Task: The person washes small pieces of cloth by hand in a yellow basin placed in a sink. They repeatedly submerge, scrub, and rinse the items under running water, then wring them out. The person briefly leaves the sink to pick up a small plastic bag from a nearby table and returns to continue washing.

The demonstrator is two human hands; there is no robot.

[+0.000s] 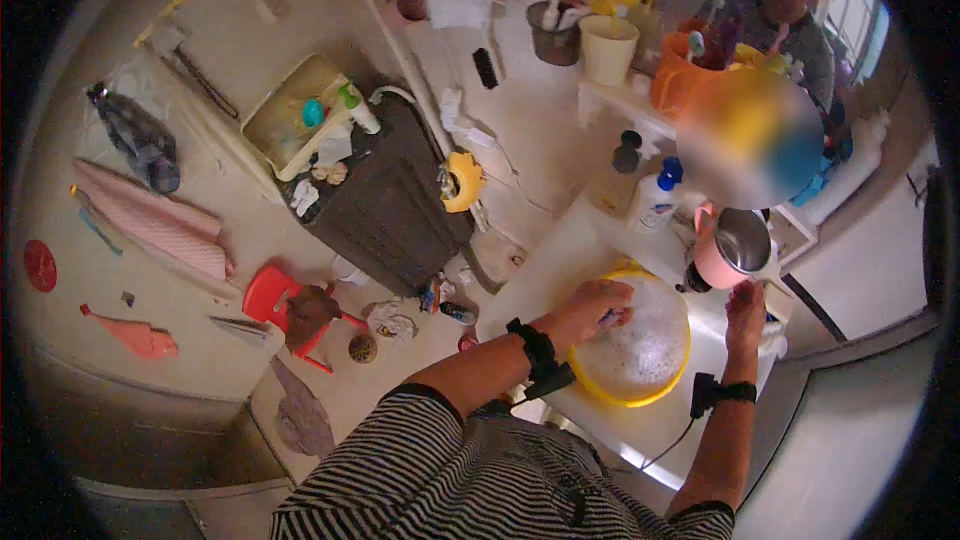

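A round yellow basin (651,399) full of white suds stands on the pale counter (525,307) before me. My left hand (600,306), its fingers curled, is over the basin's left side. Something small and dark shows near its fingertips, too unclear to name. Past the basin's far right side is a pink mug (716,264) with a steel inside, its mouth tilted towards me and its handle on the left. My right hand (745,307) is at the mug's near side with bent fingers; whether it grips the mug is unclear. Both wrists wear black straps.
A white pump bottle (651,202) with a blue top stands behind the basin. Orange cups (675,75) and a cream cup (609,52) occupy the shelf. Left on the floor are a dark lidded bin (390,202) and a red chair (266,298). A mirror shows a person (787,7).
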